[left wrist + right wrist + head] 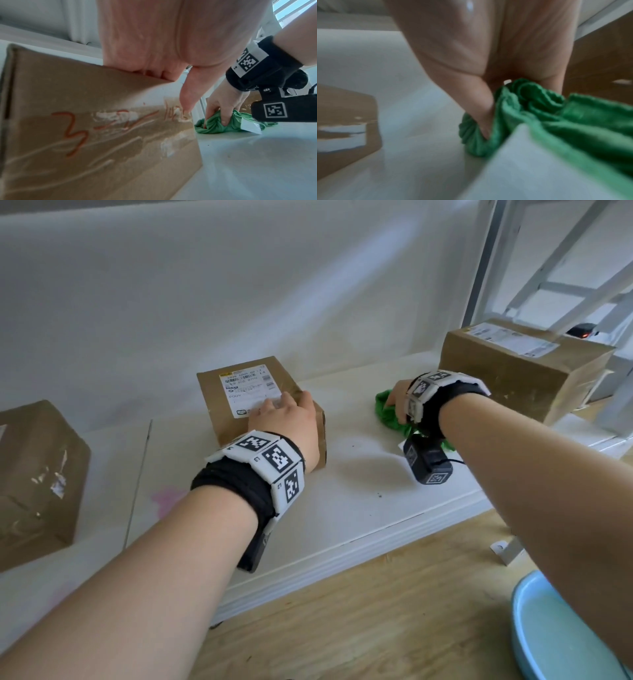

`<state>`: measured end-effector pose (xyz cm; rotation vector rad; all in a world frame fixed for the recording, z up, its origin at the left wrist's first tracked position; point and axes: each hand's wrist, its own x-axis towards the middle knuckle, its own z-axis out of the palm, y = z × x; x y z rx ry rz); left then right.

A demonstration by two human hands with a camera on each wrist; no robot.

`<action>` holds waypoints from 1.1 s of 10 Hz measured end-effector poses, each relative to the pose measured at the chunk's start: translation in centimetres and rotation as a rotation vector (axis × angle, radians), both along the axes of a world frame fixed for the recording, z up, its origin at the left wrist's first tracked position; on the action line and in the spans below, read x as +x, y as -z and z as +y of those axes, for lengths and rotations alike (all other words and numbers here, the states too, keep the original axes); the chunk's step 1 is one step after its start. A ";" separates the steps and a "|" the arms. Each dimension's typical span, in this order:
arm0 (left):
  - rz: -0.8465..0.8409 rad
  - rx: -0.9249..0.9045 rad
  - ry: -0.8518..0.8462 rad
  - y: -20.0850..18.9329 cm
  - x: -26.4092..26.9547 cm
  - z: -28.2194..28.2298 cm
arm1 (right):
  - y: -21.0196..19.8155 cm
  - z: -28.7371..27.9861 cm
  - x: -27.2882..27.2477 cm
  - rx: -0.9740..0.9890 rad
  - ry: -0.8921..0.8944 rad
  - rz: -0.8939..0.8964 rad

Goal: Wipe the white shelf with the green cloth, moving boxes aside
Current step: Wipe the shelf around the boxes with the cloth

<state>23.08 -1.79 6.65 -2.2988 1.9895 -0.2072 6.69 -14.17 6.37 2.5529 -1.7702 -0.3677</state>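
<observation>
Left hand [289, 419] found clamped over middle box [239, 402], thumb down its right side. Right hand [399, 398] bunched round cloth [221, 124] on shelf [359, 491], right of box (specks remained near). Risk noted: box tipping if shoved from top.

Head view: high, looking forward and down across the white shelf [359, 508]. Left wrist view: low, close against a cardboard box [96, 135], facing right. Right wrist view: very close, blurred, on the green cloth [556, 121]. All share shelf, box and cloth.
</observation>
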 end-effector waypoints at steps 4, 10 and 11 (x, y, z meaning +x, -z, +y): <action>0.015 0.008 -0.011 -0.2 0.0 0.4 | 0.2 4.6 0.7 0.263 -0.142 -0.133; -0.006 0.065 -0.024 -0.7 -0.3 0.3 | -0.1 9.9 -0.6 0.161 -0.137 -0.150; -0.002 0.093 -0.040 -0.8 -0.5 0.3 | 0.1 10.4 0.7 0.155 -0.140 -0.140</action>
